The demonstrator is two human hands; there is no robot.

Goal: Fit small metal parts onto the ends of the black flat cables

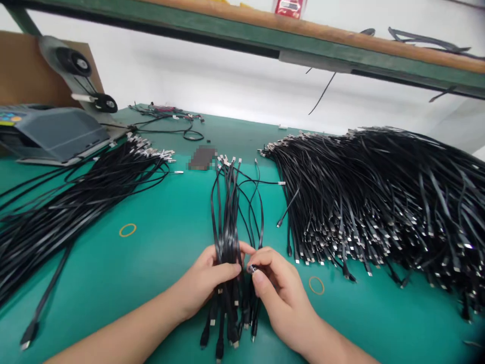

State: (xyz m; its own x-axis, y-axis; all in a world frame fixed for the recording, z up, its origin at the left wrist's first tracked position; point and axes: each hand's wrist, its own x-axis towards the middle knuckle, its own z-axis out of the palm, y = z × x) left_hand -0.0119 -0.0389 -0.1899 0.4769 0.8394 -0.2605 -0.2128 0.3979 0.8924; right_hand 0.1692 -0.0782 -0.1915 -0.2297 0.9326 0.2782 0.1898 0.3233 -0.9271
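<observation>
The left hand (pixel 206 280) is closed around a bundle of black cables (pixel 228 222), its thumb lying across the front and most of its fingers hidden behind the strands. The bundle is on the near middle of the surface (pixel 162 212), its pale-tipped ends pointing away and its dark plugs hanging toward the bottom edge. The right hand (pixel 284 293) is just beside it, thumb and forefinger pinched on a small cable end (pixel 252 269); its other fingers are curled and partly out of sight, and where that cable runs is hard to follow among the strands.

At left, a pile of cables (pixel 71 212) is cut off by the picture's edge. A much larger heap of cables (pixel 359 192) at right also runs out of view, too tangled to count. One thin rubber band (pixel 128 230) lies near the left pile, another rubber band (pixel 317 285) near the right hand. Beyond the bundle, a dark patch (pixel 202 157) is blurred into blocks, so I cannot tell what it is. The grey machine (pixel 64 131) is cropped at left, and a red object (pixel 290 7) on the shelf (pixel 242 30) is cut by the top edge.
</observation>
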